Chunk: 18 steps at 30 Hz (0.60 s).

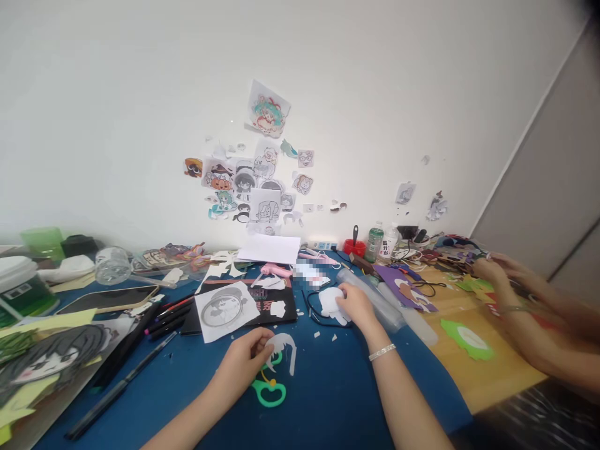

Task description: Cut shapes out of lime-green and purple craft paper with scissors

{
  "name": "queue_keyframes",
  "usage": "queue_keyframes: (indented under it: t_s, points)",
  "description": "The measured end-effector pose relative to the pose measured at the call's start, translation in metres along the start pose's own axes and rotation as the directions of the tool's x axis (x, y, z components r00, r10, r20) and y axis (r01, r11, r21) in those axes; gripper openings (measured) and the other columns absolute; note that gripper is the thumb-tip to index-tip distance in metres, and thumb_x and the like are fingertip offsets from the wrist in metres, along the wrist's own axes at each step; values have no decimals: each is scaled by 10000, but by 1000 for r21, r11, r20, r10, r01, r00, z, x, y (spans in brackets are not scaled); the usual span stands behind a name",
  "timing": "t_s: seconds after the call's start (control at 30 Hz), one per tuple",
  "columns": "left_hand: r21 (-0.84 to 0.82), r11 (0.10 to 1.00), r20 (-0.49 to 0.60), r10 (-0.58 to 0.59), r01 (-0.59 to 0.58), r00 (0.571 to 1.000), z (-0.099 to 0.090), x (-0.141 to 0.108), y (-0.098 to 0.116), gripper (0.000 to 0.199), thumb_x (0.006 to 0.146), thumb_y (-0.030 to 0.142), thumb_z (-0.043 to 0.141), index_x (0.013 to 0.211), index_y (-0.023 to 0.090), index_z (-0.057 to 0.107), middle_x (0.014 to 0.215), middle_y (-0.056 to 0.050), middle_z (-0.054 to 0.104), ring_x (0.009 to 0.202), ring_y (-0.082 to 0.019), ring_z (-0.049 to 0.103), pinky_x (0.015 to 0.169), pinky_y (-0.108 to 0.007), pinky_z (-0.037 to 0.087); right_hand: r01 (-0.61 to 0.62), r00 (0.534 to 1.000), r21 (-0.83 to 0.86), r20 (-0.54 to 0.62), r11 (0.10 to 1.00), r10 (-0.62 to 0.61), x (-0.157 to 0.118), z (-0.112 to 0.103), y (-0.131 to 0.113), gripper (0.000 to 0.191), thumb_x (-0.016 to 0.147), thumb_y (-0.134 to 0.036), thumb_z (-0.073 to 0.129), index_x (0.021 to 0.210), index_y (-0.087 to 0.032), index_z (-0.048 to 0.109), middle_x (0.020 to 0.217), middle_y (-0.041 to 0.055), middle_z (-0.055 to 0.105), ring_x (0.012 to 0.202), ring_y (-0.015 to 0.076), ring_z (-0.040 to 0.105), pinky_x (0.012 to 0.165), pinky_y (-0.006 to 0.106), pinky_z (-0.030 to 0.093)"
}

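My left hand (pixel 246 357) pinches a curved white paper cutout (pixel 284 342) with a jagged inner edge. Beneath that cutout lie green-handled scissors (pixel 270 394), their blades hidden. Farther right, my right hand (pixel 357 305) has its fingertips on a rounded white paper piece (pixel 332 304), apparently gripping its edge. A black cable (pixel 315 317) runs around and under this piece. Just beyond my left hand, a sheet with an oval drawing (pixel 225 309) rests on a black folder (pixel 276 319).
Black pens (pixel 119 384) and a phone (pixel 110 300) lie at left, near a green-and-white tub (pixel 23 290). A clear plastic roll (pixel 375 303) lies right of my hand. Another person's hands (pixel 497 275) work at far right, near a green cutout (pixel 466 339). Drawings (pixel 267 212) hang on the wall.
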State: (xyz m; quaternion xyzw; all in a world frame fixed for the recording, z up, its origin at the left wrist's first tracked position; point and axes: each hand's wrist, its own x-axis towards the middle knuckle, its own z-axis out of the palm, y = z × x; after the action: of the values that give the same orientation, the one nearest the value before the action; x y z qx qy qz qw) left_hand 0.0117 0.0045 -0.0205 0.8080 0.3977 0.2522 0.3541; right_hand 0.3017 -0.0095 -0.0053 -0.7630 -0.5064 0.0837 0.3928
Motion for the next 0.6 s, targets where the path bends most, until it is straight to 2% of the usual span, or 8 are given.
queue_keyframes:
  t_s: [0.1,0.17,0.2,0.27,0.33,0.37,0.43,0.6]
  points:
    - [-35,999,-6,6,-6,1000,0,0,2,267,759,412,444,844,199,582,690,-3,578,624,-148,530,554,-239,408,107,990,-38,-89,994,-110,-9,4,-18,225,677,-145,555,894,-163,614,980,95,563,1012,259,451,851,341,338]
    - [-68,998,-23,7,-8,1000,0,0,5,254,745,406,469,829,196,585,709,-12,604,641,-154,549,575,-247,427,257,967,52,-10,965,-256,-21,10,-36,185,754,-245,532,900,-166,612,980,88,570,945,225,489,816,314,376]
    - [-87,996,-30,5,-8,1000,-1,0,7,247,736,403,483,817,194,586,712,-14,614,650,-159,559,587,-252,436,318,936,165,106,934,-337,-29,14,-45,189,786,-279,506,903,-172,609,947,74,585,864,195,520,754,286,405]
    - [-123,992,-38,5,-9,999,-2,1,10,239,721,400,507,800,189,588,707,-17,629,666,-166,577,607,-259,449,359,785,363,381,860,-489,-43,23,-61,182,807,-296,494,892,-183,608,898,46,600,750,151,539,654,240,419]
    - [-161,987,-53,6,-14,999,-3,2,11,247,724,405,506,808,186,586,710,-18,637,677,-169,590,622,-261,458,416,691,387,455,823,-563,-51,30,-70,135,787,-283,530,777,-174,610,805,21,586,687,128,517,611,219,394]
    - [-171,985,-68,2,-14,998,-5,2,10,255,732,408,496,823,186,585,725,-22,642,687,-170,594,632,-263,461,422,699,370,449,828,-557,-51,32,-70,132,780,-270,534,729,-168,599,750,9,571,659,120,501,590,214,378]
    - [-118,993,-108,-24,12,994,-9,4,6,275,750,411,469,852,186,589,749,-34,643,691,-180,591,632,-276,461,371,780,330,398,868,-484,-46,30,-65,144,775,-249,518,677,-156,570,664,-9,535,610,109,473,554,207,352]
    - [225,974,-99,3,20,995,-17,5,-6,293,705,397,522,867,187,647,888,-85,614,795,-237,562,684,-331,446,195,930,151,285,969,-232,-19,12,-31,145,762,-256,492,678,-153,548,631,-1,544,572,120,500,540,217,366]
